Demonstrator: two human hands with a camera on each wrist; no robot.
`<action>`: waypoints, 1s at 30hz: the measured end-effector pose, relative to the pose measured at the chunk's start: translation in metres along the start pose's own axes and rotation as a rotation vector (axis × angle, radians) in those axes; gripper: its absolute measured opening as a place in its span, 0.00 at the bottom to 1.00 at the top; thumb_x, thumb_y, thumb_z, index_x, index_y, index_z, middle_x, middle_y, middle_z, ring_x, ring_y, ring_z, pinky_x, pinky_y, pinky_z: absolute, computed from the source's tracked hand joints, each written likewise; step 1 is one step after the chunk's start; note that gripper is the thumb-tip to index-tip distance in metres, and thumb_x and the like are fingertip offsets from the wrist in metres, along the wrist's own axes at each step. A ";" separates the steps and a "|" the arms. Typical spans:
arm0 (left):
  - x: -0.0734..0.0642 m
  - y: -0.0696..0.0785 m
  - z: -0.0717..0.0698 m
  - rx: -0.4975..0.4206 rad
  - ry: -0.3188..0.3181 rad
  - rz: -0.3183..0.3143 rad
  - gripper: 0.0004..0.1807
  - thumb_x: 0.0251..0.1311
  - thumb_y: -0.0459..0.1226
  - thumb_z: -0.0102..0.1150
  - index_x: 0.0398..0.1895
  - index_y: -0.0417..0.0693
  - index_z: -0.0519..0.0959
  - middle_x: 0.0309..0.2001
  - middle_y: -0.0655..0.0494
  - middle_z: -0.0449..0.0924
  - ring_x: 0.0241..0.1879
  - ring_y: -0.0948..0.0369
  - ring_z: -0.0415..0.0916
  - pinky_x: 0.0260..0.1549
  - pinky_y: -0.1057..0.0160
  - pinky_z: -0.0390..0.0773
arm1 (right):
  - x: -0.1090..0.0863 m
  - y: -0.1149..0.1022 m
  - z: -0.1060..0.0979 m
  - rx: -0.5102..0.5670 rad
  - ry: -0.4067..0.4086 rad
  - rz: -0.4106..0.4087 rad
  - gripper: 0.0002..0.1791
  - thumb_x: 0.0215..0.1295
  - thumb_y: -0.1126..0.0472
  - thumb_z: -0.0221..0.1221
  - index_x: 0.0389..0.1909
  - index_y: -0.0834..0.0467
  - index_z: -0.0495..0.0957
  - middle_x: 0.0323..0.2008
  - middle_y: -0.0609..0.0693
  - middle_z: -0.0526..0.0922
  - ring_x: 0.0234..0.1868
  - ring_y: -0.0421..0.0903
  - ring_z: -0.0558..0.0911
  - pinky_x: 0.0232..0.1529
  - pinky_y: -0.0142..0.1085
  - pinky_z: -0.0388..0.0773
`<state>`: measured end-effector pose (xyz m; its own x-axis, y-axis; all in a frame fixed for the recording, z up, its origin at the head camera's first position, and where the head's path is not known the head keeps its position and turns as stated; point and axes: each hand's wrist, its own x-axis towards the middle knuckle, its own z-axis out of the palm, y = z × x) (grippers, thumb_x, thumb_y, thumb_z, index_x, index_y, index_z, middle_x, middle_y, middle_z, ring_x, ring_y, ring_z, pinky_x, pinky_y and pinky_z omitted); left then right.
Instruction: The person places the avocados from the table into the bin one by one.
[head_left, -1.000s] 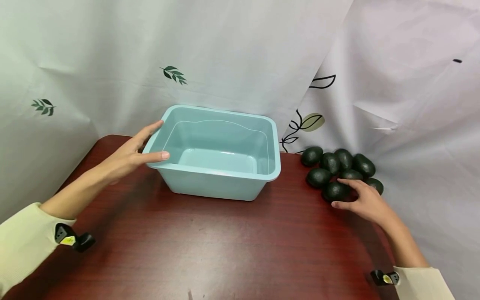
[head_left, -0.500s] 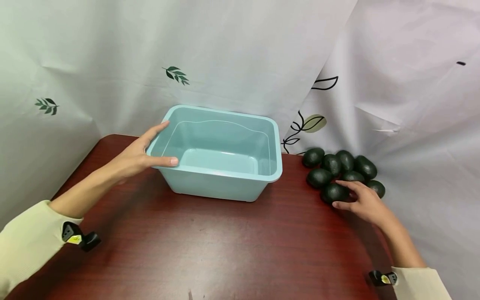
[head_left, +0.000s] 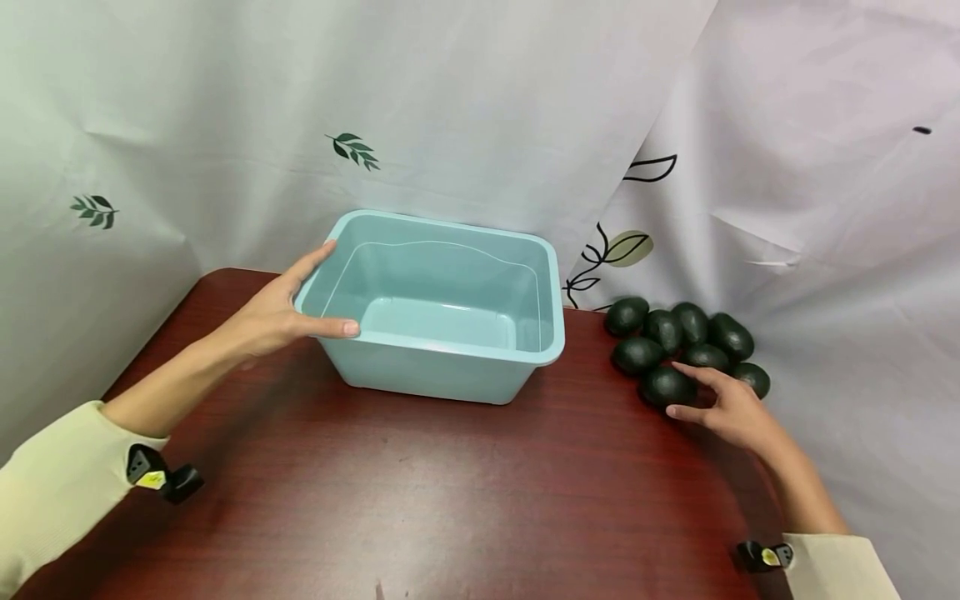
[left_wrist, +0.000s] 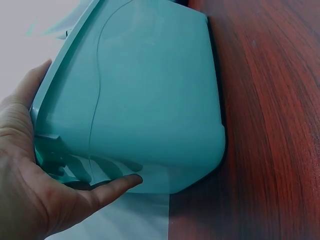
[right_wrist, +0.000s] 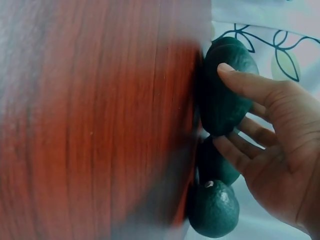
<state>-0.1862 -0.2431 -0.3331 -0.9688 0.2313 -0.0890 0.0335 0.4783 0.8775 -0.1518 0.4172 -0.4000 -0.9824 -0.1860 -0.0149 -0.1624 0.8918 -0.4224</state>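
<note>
A light blue plastic tub (head_left: 431, 371) stands upright on the table. My left hand (head_left: 262, 317) grips its left end, thumb lying over the front rim and forefinger at the far corner. The left wrist view shows fingers of that hand (left_wrist: 30, 185) under the rim along the outside wall. At the right, several dark green avocados (head_left: 663, 329) sit in a cluster. My right hand (head_left: 731, 408) holds the nearest avocado (right_wrist: 227, 95) between thumb and fingers, down at table level. Part of that avocado is hidden behind the thumb in the right wrist view.
A dark red wooden table (head_left: 450, 492) carries everything. White cloth (head_left: 480, 108) with leaf prints hangs close behind the tub and the avocados, and down the sides. Another avocado (right_wrist: 215, 207) lies below the held one in the right wrist view.
My left hand has shifted slightly right along the tub, its thumb farther over the front rim. The nearest avocado has nudged a little left between the right thumb and fingers.
</note>
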 end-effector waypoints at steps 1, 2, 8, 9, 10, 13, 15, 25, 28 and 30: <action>0.000 0.000 0.000 0.007 -0.002 0.000 0.70 0.63 0.46 0.83 0.94 0.83 0.38 0.94 0.52 0.45 0.83 0.42 0.60 0.81 0.30 0.63 | 0.000 0.000 0.000 0.000 0.000 0.005 0.46 0.67 0.45 0.81 0.81 0.57 0.76 0.75 0.68 0.81 0.69 0.73 0.83 0.65 0.69 0.79; 0.000 -0.001 -0.001 0.015 -0.003 0.000 0.70 0.63 0.46 0.83 0.93 0.84 0.37 0.94 0.52 0.44 0.84 0.42 0.60 0.81 0.30 0.62 | 0.000 0.000 0.000 0.000 0.000 0.011 0.46 0.67 0.44 0.81 0.81 0.57 0.76 0.75 0.68 0.81 0.69 0.72 0.84 0.64 0.66 0.80; -0.001 -0.002 -0.002 0.044 -0.004 0.013 0.72 0.64 0.47 0.82 0.93 0.83 0.34 0.94 0.54 0.41 0.84 0.42 0.60 0.81 0.31 0.62 | 0.002 0.002 0.001 0.009 0.004 0.042 0.45 0.66 0.41 0.81 0.79 0.57 0.78 0.70 0.68 0.85 0.65 0.67 0.89 0.55 0.35 0.82; -0.001 -0.002 -0.002 0.045 -0.004 0.015 0.72 0.64 0.47 0.82 0.93 0.83 0.33 0.94 0.54 0.42 0.84 0.42 0.60 0.81 0.31 0.62 | 0.003 0.002 0.001 0.013 0.005 0.043 0.45 0.66 0.41 0.81 0.78 0.56 0.79 0.70 0.67 0.85 0.65 0.67 0.89 0.54 0.31 0.80; -0.001 -0.002 -0.002 0.043 -0.003 0.014 0.72 0.64 0.47 0.82 0.93 0.83 0.33 0.94 0.54 0.42 0.83 0.42 0.61 0.81 0.31 0.63 | 0.003 0.002 0.001 0.018 0.009 0.042 0.45 0.66 0.41 0.81 0.78 0.56 0.79 0.70 0.67 0.85 0.65 0.66 0.90 0.53 0.28 0.79; 0.000 -0.001 -0.002 0.031 -0.004 0.006 0.72 0.64 0.47 0.82 0.93 0.82 0.33 0.94 0.52 0.44 0.83 0.42 0.62 0.80 0.31 0.64 | 0.003 0.002 0.001 0.019 0.025 0.033 0.43 0.65 0.41 0.82 0.77 0.54 0.81 0.70 0.66 0.86 0.64 0.65 0.90 0.51 0.23 0.77; 0.001 0.000 -0.001 0.018 -0.006 0.000 0.72 0.64 0.47 0.83 0.93 0.82 0.33 0.94 0.52 0.45 0.82 0.42 0.62 0.80 0.30 0.65 | 0.003 0.002 0.002 0.013 0.041 0.030 0.42 0.64 0.41 0.82 0.75 0.52 0.83 0.70 0.65 0.86 0.62 0.64 0.91 0.51 0.24 0.76; 0.000 0.001 -0.001 -0.009 -0.019 -0.018 0.73 0.64 0.47 0.83 0.93 0.83 0.31 0.94 0.52 0.44 0.83 0.42 0.61 0.81 0.29 0.63 | 0.006 0.001 0.001 0.019 0.117 0.022 0.38 0.61 0.38 0.83 0.69 0.48 0.88 0.66 0.61 0.89 0.52 0.36 0.90 0.47 0.17 0.74; 0.000 0.001 -0.001 -0.001 -0.021 -0.017 0.73 0.64 0.47 0.83 0.93 0.83 0.31 0.94 0.53 0.43 0.84 0.42 0.60 0.81 0.29 0.63 | 0.008 0.001 0.001 0.048 0.141 0.012 0.36 0.59 0.40 0.85 0.67 0.48 0.90 0.65 0.61 0.90 0.47 0.18 0.82 0.46 0.13 0.73; -0.001 0.001 -0.002 0.004 -0.019 -0.017 0.73 0.64 0.48 0.83 0.93 0.83 0.31 0.94 0.54 0.43 0.84 0.42 0.60 0.82 0.29 0.63 | 0.009 0.000 0.000 0.077 0.142 0.008 0.35 0.59 0.42 0.85 0.67 0.48 0.90 0.64 0.60 0.90 0.46 0.12 0.78 0.46 0.12 0.74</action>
<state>-0.1860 -0.2439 -0.3311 -0.9643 0.2394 -0.1133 0.0179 0.4859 0.8739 -0.1610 0.4152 -0.4003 -0.9876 -0.1143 0.1077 -0.1528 0.8577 -0.4909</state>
